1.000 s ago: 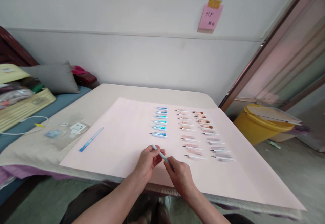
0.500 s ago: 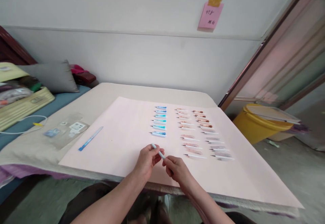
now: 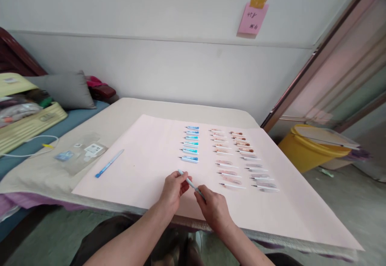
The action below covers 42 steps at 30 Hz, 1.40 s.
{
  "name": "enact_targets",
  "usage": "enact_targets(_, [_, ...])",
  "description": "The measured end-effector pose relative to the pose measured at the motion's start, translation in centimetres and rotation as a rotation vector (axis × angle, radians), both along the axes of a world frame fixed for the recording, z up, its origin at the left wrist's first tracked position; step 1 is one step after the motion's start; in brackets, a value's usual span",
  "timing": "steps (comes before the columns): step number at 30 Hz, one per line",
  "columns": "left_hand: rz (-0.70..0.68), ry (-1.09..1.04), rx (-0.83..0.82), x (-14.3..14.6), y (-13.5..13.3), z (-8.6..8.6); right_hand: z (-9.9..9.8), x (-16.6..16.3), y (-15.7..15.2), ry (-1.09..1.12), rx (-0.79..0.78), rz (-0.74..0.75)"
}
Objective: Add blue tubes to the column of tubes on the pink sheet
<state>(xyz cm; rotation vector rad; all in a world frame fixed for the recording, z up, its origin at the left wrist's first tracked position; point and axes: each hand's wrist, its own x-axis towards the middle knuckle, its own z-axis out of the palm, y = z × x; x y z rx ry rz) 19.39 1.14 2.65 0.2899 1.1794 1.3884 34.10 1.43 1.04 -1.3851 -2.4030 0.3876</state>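
Note:
My left hand (image 3: 174, 188) and my right hand (image 3: 213, 209) are both closed on one thin light-blue pen (image 3: 190, 183) above the near part of a pale pink paper sheet (image 3: 150, 157). The left fingers pinch its upper end, the right fingers its lower end. Just beyond the pen lies a column of several short blue pen pieces (image 3: 190, 144). To their right are two columns of several pinkish and grey pen pieces (image 3: 238, 157).
A whole blue pen (image 3: 109, 164) lies at the sheet's left edge beside clear plastic bags (image 3: 80, 153). A beige table (image 3: 126, 109) carries the sheet. A yellow bucket (image 3: 310, 147) stands right; a cushion (image 3: 64, 91) and yellow case (image 3: 28, 123) lie left.
The hands closed together along the pen half a second ago, then drew apart again; more of the pen shows between them now. The view shifted slightly.

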Motion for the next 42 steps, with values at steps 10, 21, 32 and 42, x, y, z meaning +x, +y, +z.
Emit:
enact_targets(10, [0.132, 0.016, -0.05, 0.0, 0.3, -0.6, 0.5, 0.1, 0.4, 0.369, -0.334, -0.038])
enact_targets(21, [0.203, -0.019, -0.012, -0.3, 0.5, 0.0, 0.7, 0.1, 1.5, 0.813, -0.739, -0.143])
enact_targets(32, [0.076, -0.085, -0.007, 1.2, 0.1, -0.5, 1.2, -0.3, 1.4, 1.024, -0.841, -0.226])
enact_targets(42, [0.195, -0.098, 0.037, -0.3, 0.8, -0.2, 2.4, 1.5, 2.5, 1.236, -0.813, -0.32])
